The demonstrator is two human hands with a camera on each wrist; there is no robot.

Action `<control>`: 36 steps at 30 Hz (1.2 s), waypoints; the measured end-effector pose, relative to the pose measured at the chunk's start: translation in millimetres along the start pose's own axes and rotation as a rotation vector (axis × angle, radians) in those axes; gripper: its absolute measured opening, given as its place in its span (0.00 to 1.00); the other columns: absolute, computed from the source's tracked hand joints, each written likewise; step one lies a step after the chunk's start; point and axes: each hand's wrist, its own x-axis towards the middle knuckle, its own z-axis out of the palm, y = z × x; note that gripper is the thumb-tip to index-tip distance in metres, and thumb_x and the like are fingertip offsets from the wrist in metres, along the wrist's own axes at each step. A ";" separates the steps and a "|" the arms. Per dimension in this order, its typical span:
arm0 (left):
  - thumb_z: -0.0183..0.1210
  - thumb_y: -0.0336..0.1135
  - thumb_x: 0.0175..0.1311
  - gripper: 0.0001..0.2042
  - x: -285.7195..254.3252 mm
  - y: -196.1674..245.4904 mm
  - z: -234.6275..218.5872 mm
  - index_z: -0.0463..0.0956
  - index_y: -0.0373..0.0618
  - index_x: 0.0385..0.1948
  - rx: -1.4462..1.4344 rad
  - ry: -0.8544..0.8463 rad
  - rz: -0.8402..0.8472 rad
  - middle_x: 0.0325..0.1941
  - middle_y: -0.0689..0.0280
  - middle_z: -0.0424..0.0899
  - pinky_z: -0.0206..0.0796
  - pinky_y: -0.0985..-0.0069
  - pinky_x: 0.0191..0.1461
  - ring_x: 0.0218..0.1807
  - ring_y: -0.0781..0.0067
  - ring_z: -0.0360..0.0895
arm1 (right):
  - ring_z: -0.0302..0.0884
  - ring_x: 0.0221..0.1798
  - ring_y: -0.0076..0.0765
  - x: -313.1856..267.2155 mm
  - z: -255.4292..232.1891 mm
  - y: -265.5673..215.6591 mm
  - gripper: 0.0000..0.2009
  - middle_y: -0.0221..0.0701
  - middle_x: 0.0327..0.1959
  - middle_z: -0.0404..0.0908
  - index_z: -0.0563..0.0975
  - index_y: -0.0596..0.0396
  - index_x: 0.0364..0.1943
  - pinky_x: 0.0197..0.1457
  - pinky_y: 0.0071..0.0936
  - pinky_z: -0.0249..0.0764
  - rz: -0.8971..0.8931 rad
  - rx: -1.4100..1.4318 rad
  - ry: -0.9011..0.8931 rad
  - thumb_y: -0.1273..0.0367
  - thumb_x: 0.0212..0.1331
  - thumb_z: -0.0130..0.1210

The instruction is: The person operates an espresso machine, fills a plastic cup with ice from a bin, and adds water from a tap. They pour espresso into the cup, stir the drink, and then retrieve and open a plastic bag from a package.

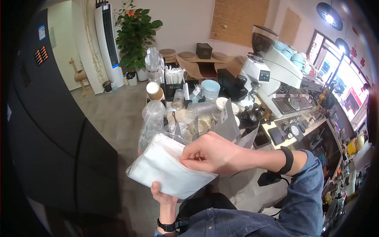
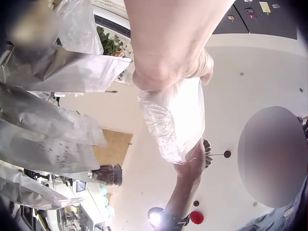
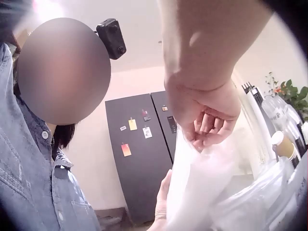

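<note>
A flat packet of white paper point(image 1: 160, 168) in clear plastic is held up in front of the body in the head view. My left hand point(image 1: 162, 195) grips it from below, thumb on the near face and the other fingers hidden behind. At the packet's right-hand edge, my right hand point(image 1: 215, 154) has its fingers curled and pinches at the white paper. The right wrist view shows the right fingertips point(image 3: 199, 142) right at the top edge of the white packet point(image 3: 197, 183). Crinkled plastic wraps the packet point(image 2: 173, 120) in the left wrist view.
Behind the packet, the counter carries clear plastic cups point(image 1: 154, 63), a paper cup point(image 1: 154, 91), stacked blue saucers point(image 1: 210, 90) and grey pouches point(image 1: 227, 120). A coffee grinder point(image 1: 258, 67) and espresso machine point(image 1: 288, 100) stand at the right. Dark cabinet doors point(image 1: 51, 138) rise at the left.
</note>
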 end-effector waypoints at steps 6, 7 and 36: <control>0.52 0.65 0.54 0.45 8.4 -1.5 14.4 0.51 0.39 0.67 -0.180 -0.017 -0.064 0.68 0.53 0.60 0.55 0.58 0.69 0.68 0.55 0.60 | 0.73 0.24 0.29 -3.0 18.9 -15.0 0.03 0.32 0.23 0.76 0.77 0.59 0.30 0.29 0.25 0.70 -0.220 0.025 0.467 0.74 0.54 0.59; 0.52 0.64 0.55 0.44 8.3 -2.2 18.4 0.51 0.39 0.67 -0.194 -0.008 -0.077 0.68 0.53 0.60 0.55 0.58 0.69 0.68 0.55 0.60 | 0.73 0.25 0.28 -1.6 21.4 -15.0 0.03 0.31 0.23 0.75 0.77 0.59 0.30 0.29 0.24 0.70 -0.286 -0.054 0.543 0.75 0.53 0.59; 0.48 0.60 0.65 0.35 -4.4 8.2 58.3 0.53 0.44 0.66 -0.197 -0.080 0.119 0.68 0.62 0.62 0.52 0.59 0.70 0.69 0.61 0.59 | 0.69 0.19 0.32 -25.0 -18.2 -64.9 0.12 0.33 0.23 0.75 0.75 0.64 0.30 0.18 0.24 0.64 -0.647 -0.821 0.879 0.82 0.41 0.66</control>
